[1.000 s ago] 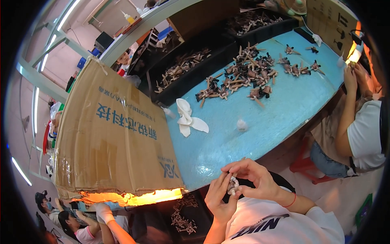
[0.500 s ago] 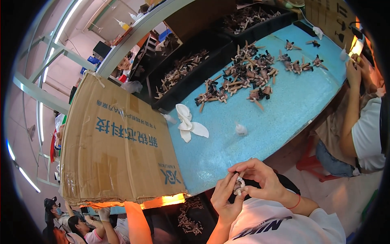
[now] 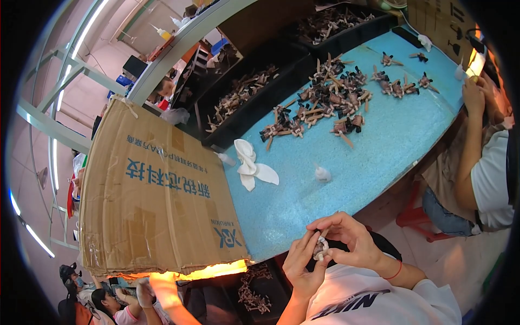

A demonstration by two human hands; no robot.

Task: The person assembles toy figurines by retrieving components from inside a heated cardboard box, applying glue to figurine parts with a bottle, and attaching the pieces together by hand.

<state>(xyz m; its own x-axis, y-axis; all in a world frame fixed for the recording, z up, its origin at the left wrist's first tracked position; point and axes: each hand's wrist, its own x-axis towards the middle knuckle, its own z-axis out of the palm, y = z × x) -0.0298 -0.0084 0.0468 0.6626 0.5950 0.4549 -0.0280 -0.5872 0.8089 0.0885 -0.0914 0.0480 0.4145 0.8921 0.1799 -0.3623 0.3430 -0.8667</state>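
Close to my body, past the near edge of the blue table (image 3: 271, 216), my two hands meet around a small figurine (image 3: 320, 248) with pale and brownish parts. My left hand (image 3: 301, 262) pinches it from the left, its fingers pointing up. From the other side my right hand (image 3: 349, 238) curls over, thumb and fingertips pressed on the piece. Much of the figurine is covered by my fingers. A small white squeeze bottle (image 3: 322, 174) stands on the table beyond my hands. White cloth pieces (image 3: 250, 165) lie to its left.
A heap of similar figurines (image 3: 333, 100) covers the table's far middle. Black bins (image 3: 238, 116) of parts line the back. A cardboard sheet (image 3: 162, 200) walls off the left. Under the table edge sits a dark tray (image 3: 271, 287) with small pale parts. A co-worker's arm (image 3: 467, 157) is at right.
My hands stay together on the figurine with hardly any movement. At the lower left, another person's brightly lit arm has shifted left and bent.
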